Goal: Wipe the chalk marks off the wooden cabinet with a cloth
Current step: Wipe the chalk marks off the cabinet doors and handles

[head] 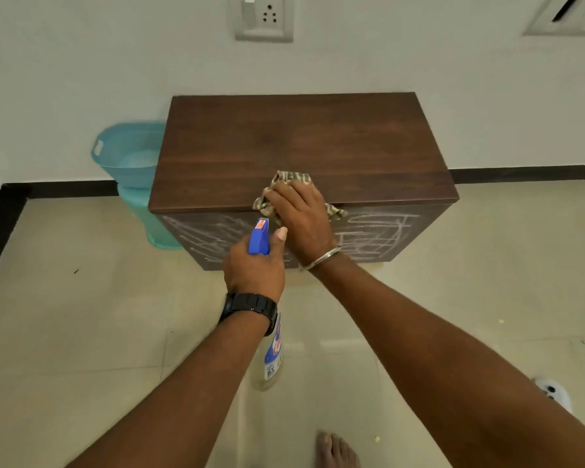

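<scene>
A dark wooden cabinet [301, 146] stands against the white wall. White chalk marks [379, 231] cover its front face. My right hand [301, 221] presses a patterned cloth [289, 180] onto the front edge of the cabinet top, with the cloth draped over that edge. My left hand [254, 268] grips a spray bottle [272, 352] with a blue trigger head [260, 236], held just in front of the chalked face. The bottle's clear body hangs below my wrist.
A light blue plastic bucket [129, 153] sits left of the cabinet against the wall. A wall socket [264, 16] is above the cabinet. The floor is beige tile [98, 315]; my bare foot [336, 450] shows at the bottom.
</scene>
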{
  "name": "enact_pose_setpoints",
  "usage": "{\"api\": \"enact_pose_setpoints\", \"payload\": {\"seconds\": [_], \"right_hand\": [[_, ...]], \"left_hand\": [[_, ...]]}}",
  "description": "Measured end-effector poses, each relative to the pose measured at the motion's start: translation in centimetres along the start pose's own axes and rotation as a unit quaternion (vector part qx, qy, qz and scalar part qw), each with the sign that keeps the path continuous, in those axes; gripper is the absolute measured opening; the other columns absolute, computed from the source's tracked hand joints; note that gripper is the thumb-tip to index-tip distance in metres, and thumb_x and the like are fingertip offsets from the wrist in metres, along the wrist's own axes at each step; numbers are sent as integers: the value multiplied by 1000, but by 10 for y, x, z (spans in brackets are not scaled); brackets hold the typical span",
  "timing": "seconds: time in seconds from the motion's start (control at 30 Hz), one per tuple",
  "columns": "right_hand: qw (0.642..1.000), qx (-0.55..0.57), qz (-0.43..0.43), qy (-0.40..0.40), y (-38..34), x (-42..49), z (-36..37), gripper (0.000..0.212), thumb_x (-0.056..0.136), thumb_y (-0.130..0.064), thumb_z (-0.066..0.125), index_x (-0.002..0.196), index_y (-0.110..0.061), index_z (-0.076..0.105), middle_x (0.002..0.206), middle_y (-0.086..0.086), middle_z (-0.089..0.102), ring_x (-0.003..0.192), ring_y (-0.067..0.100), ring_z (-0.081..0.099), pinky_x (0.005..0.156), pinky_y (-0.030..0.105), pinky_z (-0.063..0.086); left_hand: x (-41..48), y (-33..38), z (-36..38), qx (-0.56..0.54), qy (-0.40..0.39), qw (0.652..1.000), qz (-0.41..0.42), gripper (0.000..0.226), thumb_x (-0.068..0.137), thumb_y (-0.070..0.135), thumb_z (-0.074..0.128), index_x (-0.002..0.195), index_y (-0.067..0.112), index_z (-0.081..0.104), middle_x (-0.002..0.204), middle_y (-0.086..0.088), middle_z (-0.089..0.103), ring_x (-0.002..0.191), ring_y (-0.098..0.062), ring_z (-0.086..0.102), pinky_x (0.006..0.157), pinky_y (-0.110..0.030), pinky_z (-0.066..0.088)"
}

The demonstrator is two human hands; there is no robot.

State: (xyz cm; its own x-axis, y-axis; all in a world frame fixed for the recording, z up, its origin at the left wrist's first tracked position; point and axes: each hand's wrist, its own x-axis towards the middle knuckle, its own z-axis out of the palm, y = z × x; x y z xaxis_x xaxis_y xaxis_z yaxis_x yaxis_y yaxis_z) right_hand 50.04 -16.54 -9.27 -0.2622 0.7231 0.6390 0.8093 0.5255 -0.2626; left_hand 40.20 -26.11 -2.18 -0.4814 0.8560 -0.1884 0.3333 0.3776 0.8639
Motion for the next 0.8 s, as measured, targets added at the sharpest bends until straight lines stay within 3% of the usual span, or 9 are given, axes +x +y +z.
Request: {"api": "enact_pose_setpoints", "payload": {"seconds": [0.13,0.23,0.3,0.37,0.47,0.57,0.67,0.8], "right_hand": [[993,-34,-116,5,-2,-30,8,33,93,-10,71,125,-10,70,131,8,66,125,32,57,110,49,39],[991,-61,-104,63,15,-39,6,29,100,-21,63,125,-8,70,132,9,66,124,34,58,109,50,41],[990,-73,-75,92,30,-40,4,31,99,-15,64,129,-7,68,135,10,64,127,34,55,112,47,38],[990,-76,-72,95,41,-39,6,35,97,-10,67,132,-7,66,137,10,62,130,34,53,114,46,36],[982,-101,-134,82,41,-40,16,40,93,-6,70,133,-8,65,137,10,62,130,35,53,111,51,39],[962,-140,-229,55,35,-44,26,42,93,-7,68,135,-11,64,138,10,62,130,35,54,114,53,37],[936,-172,-307,22,27,-45,33,39,99,-10,57,138,-12,62,139,9,61,132,35,54,118,51,34],[875,-231,-421,-55,14,-47,40,38,99,-14,50,135,-14,63,136,8,63,129,33,56,116,49,36]], "left_hand": [[-3,-46,-12,-29,31,999,28,47,90,46,75,63,25,43,57,5,42,51,-12,37,50,-24,32],[-3,-88,-15,-63,57,996,36,47,87,48,77,61,24,46,55,-1,48,51,-25,45,49,-29,39],[-4,-114,-12,-84,66,993,40,47,86,49,78,62,21,49,57,-12,56,56,-37,55,53,-40,50],[-7,-133,-7,-96,67,992,48,46,86,47,78,61,22,48,57,-10,53,54,-33,51,55,-43,52],[-6,-151,2,-111,69,990,57,47,85,46,79,64,16,50,60,-15,53,56,-25,48,55,-43,52],[0,-160,8,-127,76,986,79,49,85,43,81,62,15,48,58,-16,52,55,-25,45,53,-42,48],[6,-165,10,-125,76,983,112,51,85,42,82,59,22,43,53,3,40,53,-20,36,54,-33,39],[13,-175,10,-127,71,984,106,50,86,44,80,60,23,43,56,5,41,54,-18,37,55,-30,39]]}}
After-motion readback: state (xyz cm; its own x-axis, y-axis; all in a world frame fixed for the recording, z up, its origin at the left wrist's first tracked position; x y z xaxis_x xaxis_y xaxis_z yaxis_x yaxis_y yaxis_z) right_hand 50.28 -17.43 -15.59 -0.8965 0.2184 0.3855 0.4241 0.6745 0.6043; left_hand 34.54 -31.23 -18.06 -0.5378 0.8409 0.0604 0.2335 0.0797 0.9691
